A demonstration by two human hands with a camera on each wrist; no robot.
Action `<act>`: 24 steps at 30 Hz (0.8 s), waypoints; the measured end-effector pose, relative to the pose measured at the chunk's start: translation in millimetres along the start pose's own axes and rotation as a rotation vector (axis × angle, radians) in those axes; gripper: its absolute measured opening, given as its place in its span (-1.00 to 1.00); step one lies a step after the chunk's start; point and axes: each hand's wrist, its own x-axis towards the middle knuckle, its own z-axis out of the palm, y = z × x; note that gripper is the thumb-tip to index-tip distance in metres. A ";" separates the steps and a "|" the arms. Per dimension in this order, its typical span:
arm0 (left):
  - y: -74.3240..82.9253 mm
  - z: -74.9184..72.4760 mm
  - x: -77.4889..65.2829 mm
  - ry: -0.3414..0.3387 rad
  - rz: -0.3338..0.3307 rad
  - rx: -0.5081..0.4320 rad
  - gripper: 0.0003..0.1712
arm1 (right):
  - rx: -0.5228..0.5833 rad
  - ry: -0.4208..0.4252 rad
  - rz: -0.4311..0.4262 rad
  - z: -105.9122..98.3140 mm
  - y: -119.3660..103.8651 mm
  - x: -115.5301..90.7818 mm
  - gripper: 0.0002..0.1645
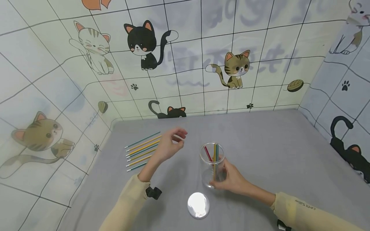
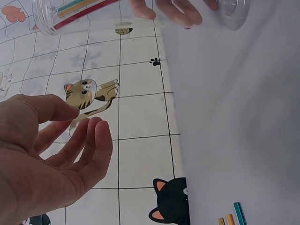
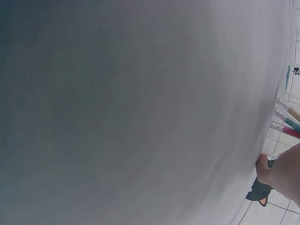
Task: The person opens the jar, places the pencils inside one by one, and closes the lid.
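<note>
My right hand (image 1: pixel 232 179) grips a clear jar (image 1: pixel 206 175) low on its side, thumb in front and fingers behind. Inside lean a red pencil (image 1: pixel 207 154), a yellow pencil (image 1: pixel 214 160) and a teal pencil (image 1: pixel 217 152). Nothing is in my left hand (image 1: pixel 169 147), which hovers left of the jar with loosely bent fingers, overlapping the ends of a row of yellow and teal pencils (image 1: pixel 143 144). In the left wrist view, a gap shows between thumb and fingertips (image 2: pixel 104 131). At the right edge of the right wrist view appear part of my right hand (image 3: pixel 287 176) and the pencils' eraser ends.
A shiny round disc (image 1: pixel 198 205) lies on the grey tabletop (image 1: pixel 260 144), just in front of the jar. Cloth walls (image 1: pixel 188 77) printed with cats and grid lines stand at the back and on both sides.
</note>
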 end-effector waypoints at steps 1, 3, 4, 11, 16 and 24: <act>-1.3 -0.8 -0.4 0.000 -0.001 -0.001 -0.63 | -0.001 0.002 -0.001 0.0 0.0 0.0 0.00; -4.1 -2.3 -1.3 0.002 -0.004 0.001 -0.62 | -0.007 0.006 -0.006 0.3 0.0 0.0 0.01; -5.7 -2.9 -1.8 0.003 -0.003 0.001 -0.62 | -0.010 0.007 -0.007 0.4 0.2 -0.1 0.01; -19.3 -6.9 -6.8 0.002 0.007 0.001 -0.60 | -0.002 0.000 0.013 -0.2 -2.8 0.2 -0.01; -29.0 -10.1 -9.7 0.010 -0.025 0.011 -0.59 | 0.005 -0.007 0.022 -0.9 -2.6 0.1 -0.04; -41.3 -16.4 -13.1 0.014 -0.113 0.027 -0.61 | 0.013 -0.019 0.042 -0.6 -1.0 0.1 -0.05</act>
